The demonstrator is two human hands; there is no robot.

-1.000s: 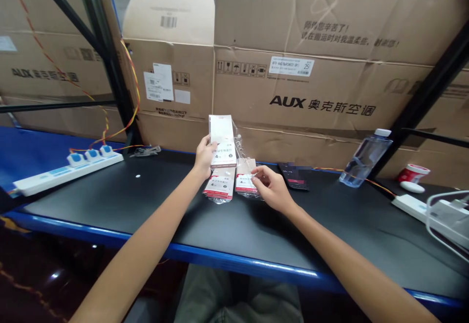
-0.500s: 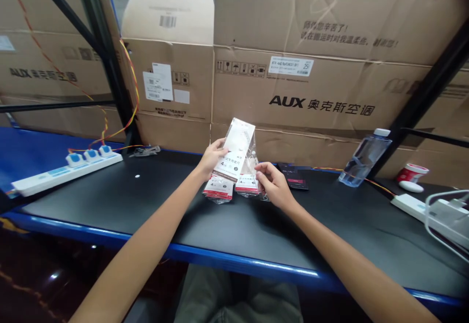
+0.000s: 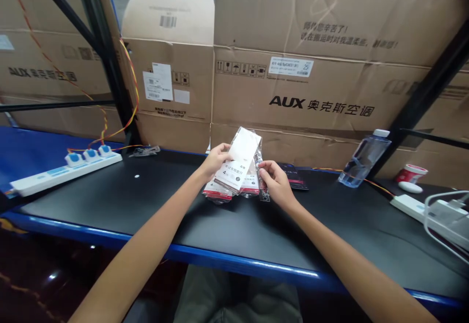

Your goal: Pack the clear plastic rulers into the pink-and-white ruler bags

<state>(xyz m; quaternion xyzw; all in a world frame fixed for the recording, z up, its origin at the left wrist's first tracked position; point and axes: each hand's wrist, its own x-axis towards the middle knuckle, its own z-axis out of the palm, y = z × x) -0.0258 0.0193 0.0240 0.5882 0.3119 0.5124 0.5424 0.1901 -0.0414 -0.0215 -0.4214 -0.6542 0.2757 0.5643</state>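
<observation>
Far left, a white power strip (image 3: 66,169) lies on the black bench top (image 3: 110,201). The left hand (image 3: 216,161) grips a clear plastic packet (image 3: 240,159) with a white card inside, which is tilted further and lower than half a second ago. The right hand (image 3: 274,182), curled, has now closed on the packet's right edge (or so it seems, since the fingers hide the contact). Two more packets (image 3: 218,192) lie beneath on the bench. Further right stands a water bottle (image 3: 364,159) — upright.
</observation>
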